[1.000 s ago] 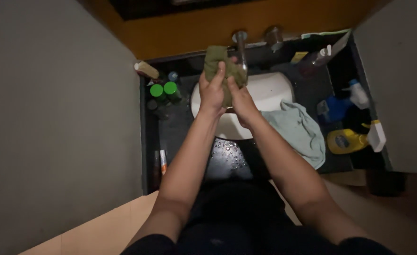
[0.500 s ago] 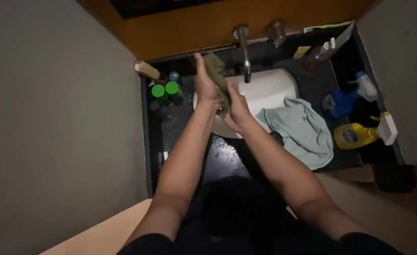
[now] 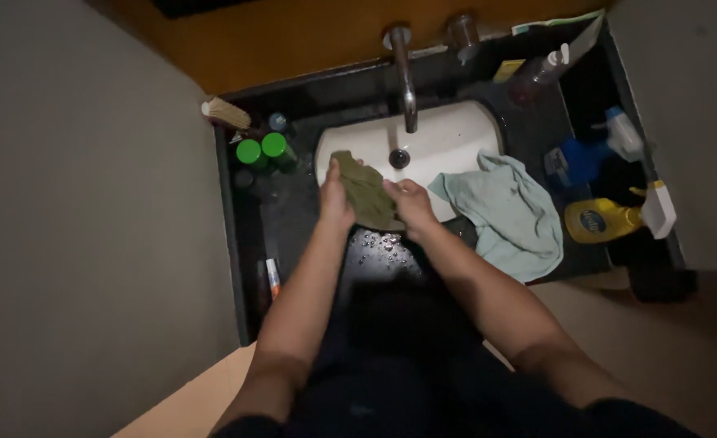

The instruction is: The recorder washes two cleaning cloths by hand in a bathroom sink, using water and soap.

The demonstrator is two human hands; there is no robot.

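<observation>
Both my hands hold an olive green cloth (image 3: pixel 362 193) over the near rim of a white sink basin (image 3: pixel 448 139). My left hand (image 3: pixel 333 197) grips its left side, and my right hand (image 3: pixel 411 207) grips its lower right end. The cloth is bunched between them. A chrome faucet (image 3: pixel 403 73) reaches over the basin from the back wall, with the drain (image 3: pixel 400 157) under it.
A light blue cloth (image 3: pixel 506 212) lies on the black counter (image 3: pixel 298 212) right of the basin. Two green-capped bottles (image 3: pixel 261 151) stand at left. A yellow spray bottle (image 3: pixel 606 217), a blue spray bottle (image 3: pixel 594 154) and a pump bottle (image 3: pixel 537 71) sit at right. Water drops dot the front edge.
My hands have come down from beside the faucet to the basin's near rim, with the green cloth still between them. The view has shifted a little.
</observation>
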